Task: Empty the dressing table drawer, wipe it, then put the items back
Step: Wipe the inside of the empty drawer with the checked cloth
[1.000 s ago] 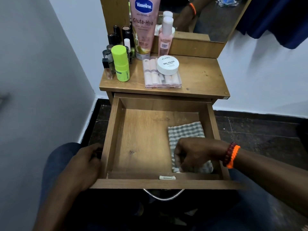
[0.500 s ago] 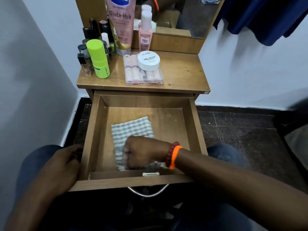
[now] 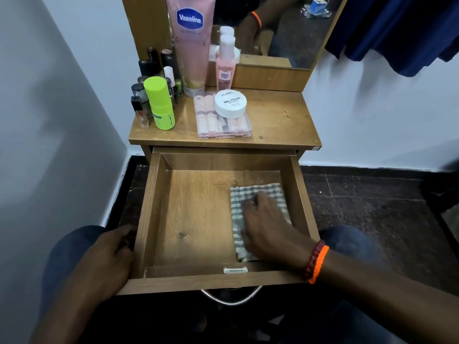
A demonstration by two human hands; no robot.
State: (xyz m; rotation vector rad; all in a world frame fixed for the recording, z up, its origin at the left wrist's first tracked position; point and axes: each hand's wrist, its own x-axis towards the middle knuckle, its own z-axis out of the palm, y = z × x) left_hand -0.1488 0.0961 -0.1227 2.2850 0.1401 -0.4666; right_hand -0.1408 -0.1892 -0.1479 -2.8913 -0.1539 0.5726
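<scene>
The wooden drawer (image 3: 146, 209) stands pulled out below the table top, holding only a grey checked cloth (image 3: 258, 192) at its right side. My right hand (image 3: 268, 227) lies flat on the cloth, fingers spread, pressing it on the drawer floor. My left hand (image 3: 109, 259) grips the drawer's left wall near the front corner. On the table top (image 3: 278, 120) stand the taken-out items: a pink Vaseline tube (image 3: 191, 43), a pink bottle (image 3: 225, 63), a lime green bottle (image 3: 160, 103), several small dark bottles (image 3: 141, 103), a clear case of tubes (image 3: 223, 126) and a white nail polish jar (image 3: 230, 104) on it.
A mirror (image 3: 285, 28) rises behind the table top. White walls close in at the left and right, and dark blue fabric (image 3: 397, 33) hangs at the upper right. A metal handle (image 3: 231, 297) curves below the drawer front, over my knees on the dark tiled floor (image 3: 372, 207).
My right hand slid the cloth from the drawer's right to the middle and back to the right side, further from the front. Its fingers went from bunched to spread. The left hand stayed put.
</scene>
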